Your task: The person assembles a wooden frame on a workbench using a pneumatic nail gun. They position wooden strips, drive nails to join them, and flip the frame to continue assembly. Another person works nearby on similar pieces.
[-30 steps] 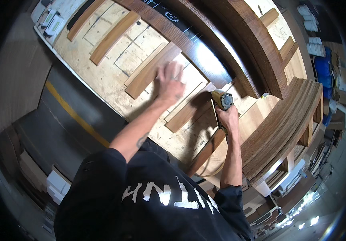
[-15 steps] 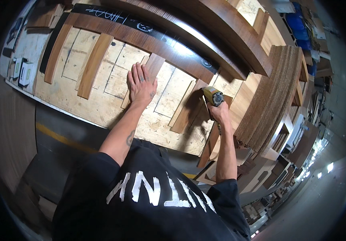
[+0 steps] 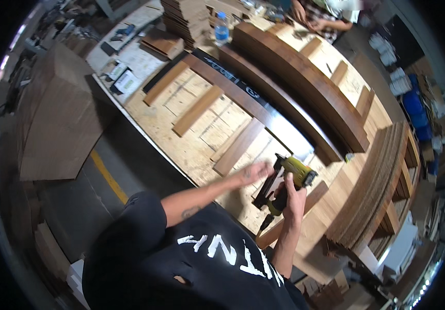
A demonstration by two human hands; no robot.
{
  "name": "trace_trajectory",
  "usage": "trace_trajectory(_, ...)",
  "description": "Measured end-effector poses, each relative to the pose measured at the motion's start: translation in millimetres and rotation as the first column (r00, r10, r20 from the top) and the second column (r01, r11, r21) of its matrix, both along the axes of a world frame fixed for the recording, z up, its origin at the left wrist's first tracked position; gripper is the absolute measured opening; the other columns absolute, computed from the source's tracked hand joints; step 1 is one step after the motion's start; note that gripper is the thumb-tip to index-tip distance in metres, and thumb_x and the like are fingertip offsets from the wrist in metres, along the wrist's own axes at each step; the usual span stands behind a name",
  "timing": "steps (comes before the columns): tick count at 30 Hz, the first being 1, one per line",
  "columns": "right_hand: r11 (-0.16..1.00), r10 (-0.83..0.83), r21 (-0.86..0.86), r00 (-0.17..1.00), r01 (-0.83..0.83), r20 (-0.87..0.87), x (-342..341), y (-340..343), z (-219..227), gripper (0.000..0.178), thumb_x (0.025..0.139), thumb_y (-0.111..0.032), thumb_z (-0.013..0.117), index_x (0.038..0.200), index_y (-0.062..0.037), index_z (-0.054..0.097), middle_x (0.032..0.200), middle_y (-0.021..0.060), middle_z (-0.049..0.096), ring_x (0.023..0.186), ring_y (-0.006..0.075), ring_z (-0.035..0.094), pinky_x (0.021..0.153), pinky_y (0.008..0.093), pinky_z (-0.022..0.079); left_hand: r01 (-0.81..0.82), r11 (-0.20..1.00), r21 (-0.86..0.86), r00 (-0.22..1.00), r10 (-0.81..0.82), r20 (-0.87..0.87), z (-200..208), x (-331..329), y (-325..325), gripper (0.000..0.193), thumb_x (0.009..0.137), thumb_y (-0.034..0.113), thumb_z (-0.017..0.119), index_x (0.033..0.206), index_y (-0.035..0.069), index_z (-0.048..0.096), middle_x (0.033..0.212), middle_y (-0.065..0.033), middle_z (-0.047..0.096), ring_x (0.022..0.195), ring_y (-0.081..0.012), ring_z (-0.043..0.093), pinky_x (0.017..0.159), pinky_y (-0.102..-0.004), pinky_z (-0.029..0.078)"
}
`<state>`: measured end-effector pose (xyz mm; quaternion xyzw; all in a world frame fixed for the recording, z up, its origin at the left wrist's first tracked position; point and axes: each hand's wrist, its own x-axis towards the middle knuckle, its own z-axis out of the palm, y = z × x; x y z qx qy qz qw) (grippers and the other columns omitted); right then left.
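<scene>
My right hand point(image 3: 293, 200) is wrapped around the handle of a yellow and black nail gun point(image 3: 299, 171), raised above the right end of the workbench. Right beside the tool's black nose is my left hand point(image 3: 257, 173), its fingers smeared by motion, so their grip is unclear. Beyond both hands, a long brown board point(image 3: 233, 92) lies along a black strip point(image 3: 213, 63) with chalk marks. Shorter wood slats, such as a light brown one point(image 3: 199, 110) and a wider one point(image 3: 240, 148), extend from the board toward me. The nail gun and hands hide the slats at the right end.
Curved brown panels point(image 3: 305, 70) stand behind the board. To the right is a stack of curved chipboard pieces point(image 3: 372, 191). A water bottle point(image 3: 222, 32) and stacked boards point(image 3: 185, 23) are at the back. Another person's hands point(image 3: 318, 23) work across the bench.
My left hand has left the slat it lay on and moved right, to the nail gun. The nail gun has lifted off the wood and turned. My view has swung, showing more of the bench's far side.
</scene>
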<state>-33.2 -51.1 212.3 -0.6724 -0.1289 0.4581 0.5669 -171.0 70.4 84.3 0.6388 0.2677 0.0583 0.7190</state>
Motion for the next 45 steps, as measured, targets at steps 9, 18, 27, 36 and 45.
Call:
trace_trajectory(9,0.982,-0.090,0.128,0.935,0.141,-0.342,-9,-35,-5,0.043,0.099,-0.046,0.068,0.109,-0.0052,0.058,0.077,0.0067,0.058,0.059,0.0174,0.058,0.049,0.0329,0.051,0.116,0.575,-0.810,0.922,0.240,0.303,49,-17,-68,0.067,0.105,0.060,0.037,0.129,0.002,0.061,0.112,-0.0111,0.073,0.098,-0.0198,0.072,0.090,-0.0322,0.058)
trace_trajectory(18,0.977,-0.121,0.118,0.914,0.180,-0.388,-54,-42,15,0.038,0.096,-0.039,0.074,0.102,-0.0041,0.060,0.068,0.0013,0.058,0.053,0.0103,0.058,0.046,0.0275,0.050,0.165,0.291,-0.942,0.942,0.238,0.238,29,-62,-64,0.058,0.108,0.052,0.041,0.118,0.000,0.064,0.112,-0.0190,0.071,0.107,-0.0296,0.068,0.101,-0.0427,0.052)
trace_trajectory(27,0.894,-0.372,0.121,0.865,0.432,-0.336,-175,-11,-3,0.040,0.096,-0.038,0.074,0.113,-0.0038,0.061,0.075,0.0034,0.062,0.057,0.0122,0.060,0.050,0.0279,0.050,0.261,0.319,-0.911,0.961,0.001,0.276,25,-150,1,0.052,0.109,0.050,0.039,0.102,0.003,0.061,0.085,-0.0125,0.062,0.103,-0.0276,0.061,0.100,-0.0416,0.047)
trace_trajectory(36,0.594,-0.517,-0.337,0.668,0.730,0.536,-219,-78,-137,0.078,0.092,-0.051,0.072,0.148,-0.0039,0.045,0.141,0.0179,0.054,0.132,0.0316,0.050,0.108,0.0519,0.042,0.212,0.443,-0.871,0.966,0.038,0.255,26,-237,81,0.049,0.109,0.052,0.039,0.091,0.008,0.052,0.073,-0.0043,0.048,0.077,-0.0218,0.046,0.077,-0.0340,0.040)
trace_trajectory(45,0.257,-0.169,-0.715,0.759,0.650,0.629,-234,-168,-169,0.091,0.075,-0.042,0.085,0.146,-0.0023,0.044,0.140,0.0230,0.053,0.133,0.0381,0.051,0.108,0.0455,0.048,0.049,0.471,-0.881,0.938,0.281,0.203,-14,-291,127,0.045,0.108,0.046,0.047,0.088,0.006,0.052,0.080,-0.0019,0.049,0.069,-0.0151,0.044,0.069,-0.0321,0.040)
